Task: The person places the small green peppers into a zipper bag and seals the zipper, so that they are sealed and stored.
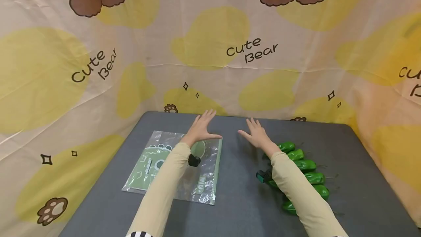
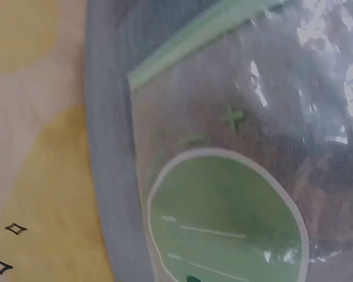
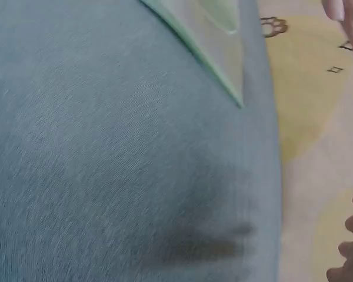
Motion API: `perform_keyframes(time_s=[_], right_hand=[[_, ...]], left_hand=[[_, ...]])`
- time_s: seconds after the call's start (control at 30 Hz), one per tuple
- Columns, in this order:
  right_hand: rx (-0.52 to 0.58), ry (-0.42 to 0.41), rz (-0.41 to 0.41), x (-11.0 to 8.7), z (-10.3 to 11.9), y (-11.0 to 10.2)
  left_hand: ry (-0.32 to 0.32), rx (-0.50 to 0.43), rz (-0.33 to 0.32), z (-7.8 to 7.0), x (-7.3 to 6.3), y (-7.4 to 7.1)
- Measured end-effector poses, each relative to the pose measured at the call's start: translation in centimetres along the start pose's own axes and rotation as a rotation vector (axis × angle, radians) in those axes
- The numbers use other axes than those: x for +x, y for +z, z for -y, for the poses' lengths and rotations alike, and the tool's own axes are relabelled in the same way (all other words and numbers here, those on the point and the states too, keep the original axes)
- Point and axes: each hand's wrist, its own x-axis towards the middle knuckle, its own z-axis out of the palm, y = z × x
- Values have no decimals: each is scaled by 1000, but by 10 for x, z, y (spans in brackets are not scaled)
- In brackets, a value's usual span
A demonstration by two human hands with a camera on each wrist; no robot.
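Note:
My left hand [image 1: 200, 131] hangs over the far part of a clear zip bag [image 1: 210, 164], fingers spread and thumb pointing right, holding nothing. The bag lies flat on the left of the table, with green printing, a round green label [image 2: 229, 217] and a green zip strip [image 2: 188, 50] along its right side. My right hand [image 1: 258, 134] is raised over the table right of the bag, fingers extended and nothing in its grasp. Beside and partly beneath the right forearm lies a column of several green peppers [image 1: 306, 165], some hidden by the sleeve.
The grey table [image 1: 240, 207] has a far edge close to a hanging cloth [image 1: 210, 39] printed with bears and lettering. The cloth also rises along the left and right sides. A small dark camera [image 1: 194, 160] sits on the left wrist and another [image 1: 263, 176] on the right.

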Motion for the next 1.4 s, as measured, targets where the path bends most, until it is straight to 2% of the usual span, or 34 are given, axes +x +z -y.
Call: perform_keyframes(time_s=[0.13,0.23,0.4,0.63,0.8,0.97,1.1,1.17,1.27,1.4], right_hand=[[168,8,-58,-5,5,-7],[235,2,-85,-8,10,-12],[246,-15,-91,-15,14,-14],[252,-13,-87,-30,11,-10],[253,-31,-72,-39,7,-7],[266,-59,-84,-43,5,-1],[282,-54,-90,-46,3,8],[309,-43,-91,-47,3,13],[372,-20,-105,-50,4,19],[433,14,-126,-56,4,24]], left_hand=[[119,-88,-12,-2,-5,-2],[156,-138,-34,-2,-10,-4],[171,-244,-33,0,-20,-1],[148,-353,-15,2,-42,21],[160,-335,33,-3,-55,34],[180,-395,52,-11,-66,37],[186,-344,71,-7,-76,44],[178,-326,91,-4,-78,49],[160,-368,115,-2,-81,56],[193,-404,118,-2,-80,66]])
